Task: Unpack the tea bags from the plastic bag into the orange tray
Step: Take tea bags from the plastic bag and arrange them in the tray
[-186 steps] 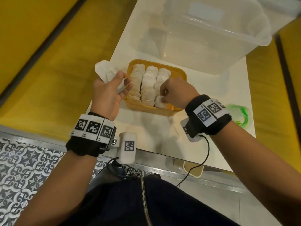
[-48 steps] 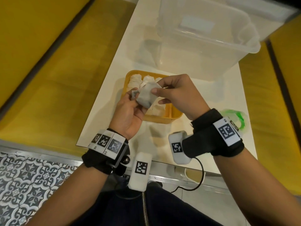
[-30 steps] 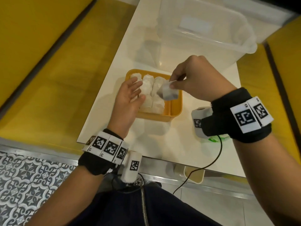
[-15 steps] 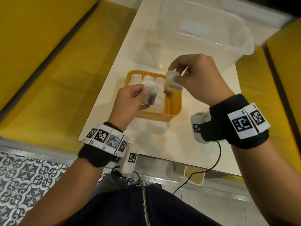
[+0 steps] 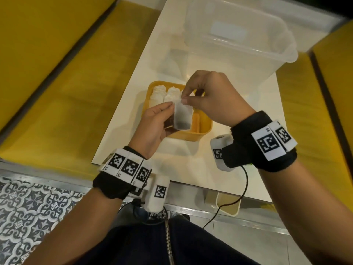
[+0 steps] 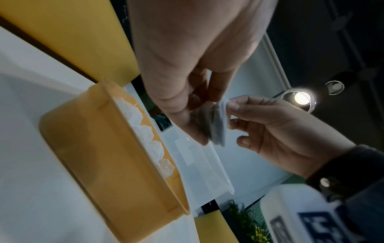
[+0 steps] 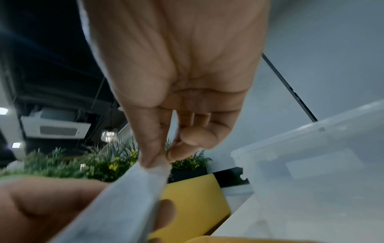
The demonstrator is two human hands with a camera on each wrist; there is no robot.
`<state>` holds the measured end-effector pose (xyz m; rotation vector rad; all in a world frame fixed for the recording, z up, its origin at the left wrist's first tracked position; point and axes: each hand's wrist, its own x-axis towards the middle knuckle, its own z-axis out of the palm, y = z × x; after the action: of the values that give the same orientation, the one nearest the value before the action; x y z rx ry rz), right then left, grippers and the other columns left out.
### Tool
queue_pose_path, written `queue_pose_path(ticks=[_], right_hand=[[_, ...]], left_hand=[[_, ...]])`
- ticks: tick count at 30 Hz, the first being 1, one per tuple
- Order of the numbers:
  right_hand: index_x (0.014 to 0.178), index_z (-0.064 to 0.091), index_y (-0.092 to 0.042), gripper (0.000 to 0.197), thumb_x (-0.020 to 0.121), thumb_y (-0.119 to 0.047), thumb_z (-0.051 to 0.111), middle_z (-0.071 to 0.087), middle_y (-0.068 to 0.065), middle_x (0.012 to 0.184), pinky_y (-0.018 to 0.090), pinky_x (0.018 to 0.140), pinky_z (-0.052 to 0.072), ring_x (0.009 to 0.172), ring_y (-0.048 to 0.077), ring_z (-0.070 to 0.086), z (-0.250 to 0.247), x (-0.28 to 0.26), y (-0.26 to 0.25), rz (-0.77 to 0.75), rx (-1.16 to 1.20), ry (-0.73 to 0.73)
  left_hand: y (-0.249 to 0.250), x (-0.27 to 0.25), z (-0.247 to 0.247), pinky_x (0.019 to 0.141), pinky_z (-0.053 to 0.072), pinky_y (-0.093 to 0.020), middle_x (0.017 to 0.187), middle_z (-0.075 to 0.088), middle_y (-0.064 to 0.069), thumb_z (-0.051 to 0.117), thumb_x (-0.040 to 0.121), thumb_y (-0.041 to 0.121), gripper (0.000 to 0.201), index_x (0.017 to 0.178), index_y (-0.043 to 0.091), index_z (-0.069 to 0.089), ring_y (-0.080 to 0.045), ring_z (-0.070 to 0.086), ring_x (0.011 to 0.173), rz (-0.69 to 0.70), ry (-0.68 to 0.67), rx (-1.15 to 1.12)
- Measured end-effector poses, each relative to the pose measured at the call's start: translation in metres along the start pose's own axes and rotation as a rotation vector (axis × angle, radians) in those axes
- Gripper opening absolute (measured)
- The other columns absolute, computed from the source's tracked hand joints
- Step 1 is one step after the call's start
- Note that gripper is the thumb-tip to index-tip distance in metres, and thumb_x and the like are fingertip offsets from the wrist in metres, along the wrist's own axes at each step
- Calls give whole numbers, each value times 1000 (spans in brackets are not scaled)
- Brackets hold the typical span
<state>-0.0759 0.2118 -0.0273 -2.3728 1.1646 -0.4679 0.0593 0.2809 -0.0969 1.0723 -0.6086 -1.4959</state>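
Observation:
Above the front of the orange tray (image 5: 200, 131), my left hand (image 5: 168, 119) holds a white tea bag (image 5: 182, 117) upright between thumb and fingers. A second bag seems to lie behind it. My right hand (image 5: 183, 99) pinches the top corner of that tea bag (image 7: 129, 197) with thumb and forefinger. In the left wrist view the tea bag (image 6: 218, 126) hangs between both hands, beside the tray (image 6: 104, 156). Rows of white tea bags (image 5: 164, 92) fill the tray's left part. The plastic bag is almost wholly hidden behind my right wrist.
A large clear plastic bin (image 5: 238, 44) stands on the white table (image 5: 181, 169) just behind the tray. Yellow benches (image 5: 57, 92) flank the table on both sides. A cable (image 5: 238, 197) hangs from my right wrist over the table's front edge.
Half a second ago my hands were apart, the right one over the tray. The right hand has come back to the left and now pinches the top of the tea bag held there.

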Motion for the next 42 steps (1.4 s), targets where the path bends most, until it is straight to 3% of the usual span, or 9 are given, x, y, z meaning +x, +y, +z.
queue_pose_path(ticks=[5, 8, 12, 14, 19, 25, 36, 40, 42], right_hand=[[86, 74, -15, 6, 85, -18, 69, 56, -10, 89, 9, 65, 33, 70, -2, 46, 5, 8, 7, 21, -67, 41], [88, 72, -15, 6, 84, -19, 70, 59, -11, 86, 3, 61, 34, 67, -7, 47, 6, 9, 9, 39, -64, 46], [101, 69, -17, 25, 78, -24, 76, 66, -3, 86, 14, 66, 43, 68, 4, 55, 3, 12, 6, 48, -27, -72], [96, 72, -13, 18, 79, -19, 76, 67, 2, 85, 13, 62, 42, 65, 7, 56, 1, 16, 6, 51, -85, -119], [90, 72, -9, 7, 83, -12, 72, 66, 4, 85, 9, 54, 43, 61, 5, 53, -15, 34, 26, 143, -189, -72], [96, 71, -15, 12, 84, -13, 69, 64, 6, 96, 36, 81, 54, 86, 25, 62, -4, 57, 69, 335, -402, -120], [102, 68, -15, 18, 84, -11, 66, 65, 8, 96, 37, 74, 55, 82, 28, 63, 28, 85, 85, 446, -559, -251], [100, 70, -15, 18, 82, -11, 70, 66, 8, 97, 38, 78, 55, 84, 28, 64, 26, 96, 84, 448, -548, -303], [100, 70, -14, 18, 82, -12, 71, 67, 8, 96, 41, 82, 56, 86, 28, 64, 26, 99, 83, 446, -541, -313]], left_hand=[[1, -2, -1, 78, 58, -32, 114, 67, -10, 45, 99, 19, 22, 111, 12, 62, -24, 65, 106, 11, -65, 6], [-2, -1, -1, 82, 57, -31, 105, 70, -10, 52, 95, 8, 19, 109, 10, 64, -22, 67, 99, 63, -92, 140], [-3, 4, -1, 85, 57, -33, 97, 73, -5, 54, 93, 1, 22, 103, 15, 67, -19, 69, 93, 93, -79, 215], [-3, 7, -1, 84, 57, -32, 94, 73, -4, 55, 92, -1, 21, 102, 14, 67, -17, 70, 88, 97, -75, 225], [-4, 18, -16, 97, 50, -34, 112, 66, 2, 62, 87, 3, 29, 112, 19, 62, -10, 61, 109, 243, 90, 450], [-9, 35, -50, 104, 44, -36, 125, 59, 9, 63, 83, 4, 41, 118, 25, 61, -7, 48, 124, 302, 301, 659], [-13, 47, -67, 100, 39, -29, 129, 55, 9, 68, 85, 12, 42, 123, 25, 56, -3, 44, 120, 255, 365, 653], [-14, 53, -68, 108, 37, -36, 143, 46, -1, 66, 87, 12, 63, 143, 19, 39, -15, 41, 132, 134, 330, 700], [-16, 54, -67, 104, 44, -43, 134, 56, -4, 64, 87, 10, 53, 136, 19, 47, -20, 52, 123, 100, 267, 707]])
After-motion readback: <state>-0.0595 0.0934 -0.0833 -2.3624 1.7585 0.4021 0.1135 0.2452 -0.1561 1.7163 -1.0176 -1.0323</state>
